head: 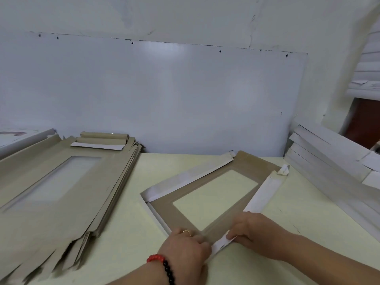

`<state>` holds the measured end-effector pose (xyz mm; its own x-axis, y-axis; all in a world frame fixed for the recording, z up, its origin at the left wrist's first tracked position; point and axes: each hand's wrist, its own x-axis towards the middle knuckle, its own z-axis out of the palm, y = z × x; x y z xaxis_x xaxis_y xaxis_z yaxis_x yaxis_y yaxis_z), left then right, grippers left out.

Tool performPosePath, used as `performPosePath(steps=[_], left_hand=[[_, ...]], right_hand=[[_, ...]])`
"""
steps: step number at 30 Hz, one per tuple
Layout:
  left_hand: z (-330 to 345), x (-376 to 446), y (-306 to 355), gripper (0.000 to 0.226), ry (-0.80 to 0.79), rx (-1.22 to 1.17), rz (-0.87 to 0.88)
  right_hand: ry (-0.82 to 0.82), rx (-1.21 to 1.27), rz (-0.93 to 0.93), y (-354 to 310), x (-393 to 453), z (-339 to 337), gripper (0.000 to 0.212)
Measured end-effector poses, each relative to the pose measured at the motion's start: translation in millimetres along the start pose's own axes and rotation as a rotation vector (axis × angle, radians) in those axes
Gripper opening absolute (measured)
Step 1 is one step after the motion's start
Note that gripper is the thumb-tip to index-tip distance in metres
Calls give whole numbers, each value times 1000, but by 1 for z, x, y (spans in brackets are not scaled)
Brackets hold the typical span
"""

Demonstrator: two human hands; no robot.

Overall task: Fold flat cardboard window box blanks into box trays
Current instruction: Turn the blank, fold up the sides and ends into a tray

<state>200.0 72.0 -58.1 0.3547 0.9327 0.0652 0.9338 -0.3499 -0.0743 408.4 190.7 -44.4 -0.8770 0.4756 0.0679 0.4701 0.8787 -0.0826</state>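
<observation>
Both hands work the near corner of the blank (207, 194), which lies flat on the table (127, 229), grey side up, window in the middle. The left hand (185, 250) presses its curled fingers on the near flap (223, 242); the right hand (254, 230) pinches that flap's other end. Two side flaps are already turned in. To fold well, I judge, keep the crease pinned while the flap rolls over along the score, ends level. A stack (67, 179) of flat blanks waits at left; finished trays (329, 159) lean at right.
</observation>
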Motion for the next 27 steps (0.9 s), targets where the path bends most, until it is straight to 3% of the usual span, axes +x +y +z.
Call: performPosePath(steps=[4,8,12,19,23,27], left_hand=[[0,10,11,31,22,-14,-144],[-6,12,10,32,-69,34,-144],[-18,11,-3,26,-187,44,-204],[-19,15,-31,26,-245,186,-261],[-17,15,-76,31,-178,273,-369],[-16,25,-93,40,-109,262,-456]], right_hand=[[-65,-144,-128,-31,16,4,33],[-7,1,-128,-32,17,2,26],[-22,-45,28,6,2,1,22],[-25,-108,259,64,-32,-8,23],[-53,-171,407,75,-49,-14,25],[-124,-223,464,41,-30,-5,25]])
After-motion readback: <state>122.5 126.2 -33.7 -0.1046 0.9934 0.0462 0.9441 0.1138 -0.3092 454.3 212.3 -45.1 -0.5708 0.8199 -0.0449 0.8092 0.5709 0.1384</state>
